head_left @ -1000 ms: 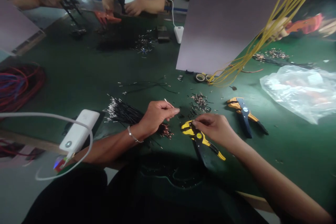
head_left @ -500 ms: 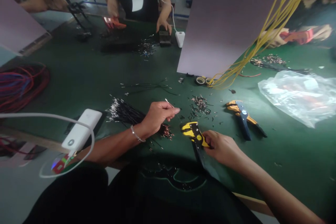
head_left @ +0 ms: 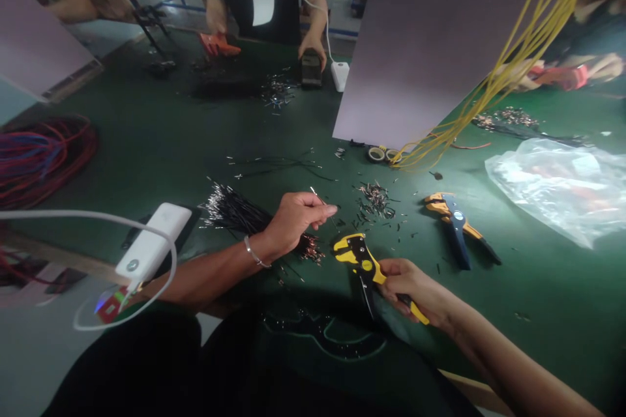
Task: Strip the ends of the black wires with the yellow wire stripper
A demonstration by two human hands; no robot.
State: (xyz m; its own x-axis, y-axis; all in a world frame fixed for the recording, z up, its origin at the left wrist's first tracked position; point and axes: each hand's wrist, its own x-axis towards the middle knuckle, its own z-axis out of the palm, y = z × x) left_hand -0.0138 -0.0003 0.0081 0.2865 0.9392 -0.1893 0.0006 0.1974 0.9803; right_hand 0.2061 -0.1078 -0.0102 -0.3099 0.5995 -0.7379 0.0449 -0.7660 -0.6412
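My left hand [head_left: 296, 220] is pinched on a thin wire [head_left: 319, 195] whose pale tip sticks up past the fingers. Beneath and left of that hand lies a bundle of black wires [head_left: 235, 208], with silvery ends at the left and coppery ends [head_left: 310, 247] at the right. My right hand [head_left: 411, 287] grips a yellow and black wire stripper [head_left: 364, 264] by a handle; its jaws point left, just below and right of my left hand. A pile of small clippings [head_left: 375, 201] lies beyond the stripper.
An orange and blue stripper [head_left: 454, 221] and a plastic bag [head_left: 562, 182] lie to the right. Yellow wires [head_left: 513, 58] hang by a grey panel [head_left: 420, 45]. At left are a white power bank [head_left: 154, 241] and coiled wires [head_left: 44, 156]. People's hands work across the table.
The yellow stripper has turned in my right hand and its jaws have shifted slightly left and down; its yellow handle end now shows. My left hand has barely moved.
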